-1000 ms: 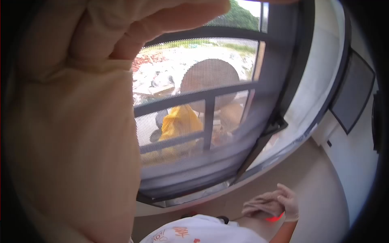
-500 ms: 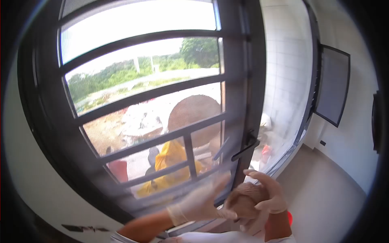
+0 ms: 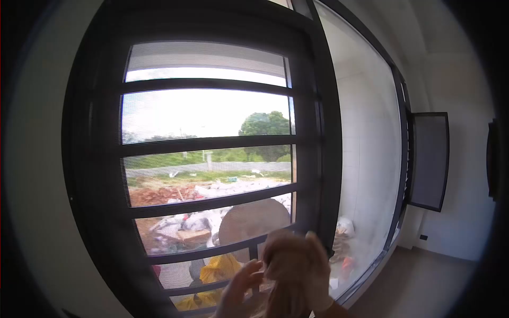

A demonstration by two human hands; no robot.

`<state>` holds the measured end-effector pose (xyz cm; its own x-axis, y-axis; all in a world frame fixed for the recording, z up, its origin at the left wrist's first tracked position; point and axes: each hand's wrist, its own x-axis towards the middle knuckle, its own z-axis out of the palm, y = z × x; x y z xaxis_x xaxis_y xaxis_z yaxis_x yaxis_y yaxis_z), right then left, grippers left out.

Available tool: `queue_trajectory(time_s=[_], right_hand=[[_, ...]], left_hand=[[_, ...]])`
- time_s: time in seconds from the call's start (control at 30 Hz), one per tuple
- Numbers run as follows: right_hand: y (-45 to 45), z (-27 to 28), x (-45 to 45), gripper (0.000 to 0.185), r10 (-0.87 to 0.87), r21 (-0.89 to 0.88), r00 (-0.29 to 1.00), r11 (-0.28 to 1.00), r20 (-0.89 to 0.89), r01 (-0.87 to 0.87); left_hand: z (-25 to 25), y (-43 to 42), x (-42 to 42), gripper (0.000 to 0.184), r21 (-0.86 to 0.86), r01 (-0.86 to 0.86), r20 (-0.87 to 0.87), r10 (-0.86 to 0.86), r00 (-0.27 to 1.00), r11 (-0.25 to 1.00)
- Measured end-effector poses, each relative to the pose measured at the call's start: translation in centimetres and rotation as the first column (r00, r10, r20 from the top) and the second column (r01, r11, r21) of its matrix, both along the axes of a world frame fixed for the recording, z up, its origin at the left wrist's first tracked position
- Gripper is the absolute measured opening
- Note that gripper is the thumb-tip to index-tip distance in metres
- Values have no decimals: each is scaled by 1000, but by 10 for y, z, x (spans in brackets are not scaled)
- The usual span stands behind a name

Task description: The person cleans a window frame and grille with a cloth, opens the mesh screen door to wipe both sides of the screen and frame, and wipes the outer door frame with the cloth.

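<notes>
A bunched brown cloth (image 3: pixel 286 265) is raised in front of the barred, screened window frame (image 3: pixel 212 142), its lower part hanging down. My right hand (image 3: pixel 319 273) is closed against the cloth's right side, with the fingers pointing up. Just left of the cloth is my left hand (image 3: pixel 243 286), its fingers bent but apart and nothing visible in them. Motion blurs both hands, and the black handle on the frame is mostly hidden behind the right one.
Beyond the screen are a round tan shape (image 3: pixel 254 222), yellow material (image 3: pixel 220 267) and heaped rubble (image 3: pixel 185 228). To the right stand a large glass pane (image 3: pixel 368 143) and an open dark-framed panel (image 3: pixel 428 161) above the grey floor (image 3: pixel 424 286).
The view has tilted upward and levelled. The brown cloth has risen in front of the window with my right hand. My left hand has drawn back and curled its fingers.
</notes>
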<state>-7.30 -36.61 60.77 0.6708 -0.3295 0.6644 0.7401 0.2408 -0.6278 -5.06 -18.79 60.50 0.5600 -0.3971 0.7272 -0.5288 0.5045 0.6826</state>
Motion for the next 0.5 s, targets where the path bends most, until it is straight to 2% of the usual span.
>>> queue_trajectory(time_s=[0.03, 0.07, 0.1, 0.13, 0.17, 0.2, 0.23, 0.27, 0.3, 0.33, 0.37, 0.4, 0.43, 0.5], right_hand=[[1, 37, 6, 65, -162, -21, 983, 986, 85, 164], [-4, 61, 16, 66, -179, 30, 952, 984, 248, 177], [7, 87, 20, 74, -143, 143, 943, 984, 302, 103], [9, 89, 40, 78, -363, -12, 862, 920, 353, 392], [9, 86, 62, 82, -527, -240, 730, 714, 435, 658], [9, 82, 84, 86, -627, -340, 522, 396, 579, 853], [19, 82, 93, 70, -643, -548, 483, 116, 594, 828], [19, 91, 102, 59, -559, -514, 418, -17, 716, 857], [17, 103, 111, 49, -456, -454, 349, -142, 819, 880], [13, 115, 122, 39, -497, -418, 343, -45, 798, 908], [11, 139, 118, 41, -492, -450, 402, 23, 772, 893], [5, 165, 123, 43, -478, -357, 310, -9, 822, 934], [-3, 186, 130, 45, -493, -290, 259, 14, 830, 957], [-18, 251, 138, 44, -469, -170, 217, 142, 856, 975]], left_hand=[[1, 14, -4, 51, 17, -237, 79, 235, 969, 971], [1, 31, -3, 51, 17, -463, 159, 455, 876, 886], [-7, 52, 5, 50, -17, -702, 322, 668, 671, 712], [-15, 71, 11, 48, -96, -836, 359, 803, 477, 540], [-15, 88, 10, 47, -173, -889, 337, 874, 350, 423], [-19, 108, 9, 47, -138, -972, 385, 914, 123, 189], [-23, 126, 10, 47, -166, -984, 422, 906, -14, 62], [-28, 141, 12, 48, -201, -977, 450, 880, -151, -64], [-35, 158, 9, 49, -182, -970, 510, 828, -232, -159], [-45, 175, 6, 50, -167, -952, 565, 766, -306, -257], [-55, 186, 8, 51, -153, -922, 615, 696, -371, -357], [-65, 193, 13, 52, -119, -925, 627, 695, -351, -360], [-75, 200, 14, 54, -79, -927, 641, 693, -329, -367], [-89, 208, 18, 57, -39, -917, 669, 672, -319, -396]])
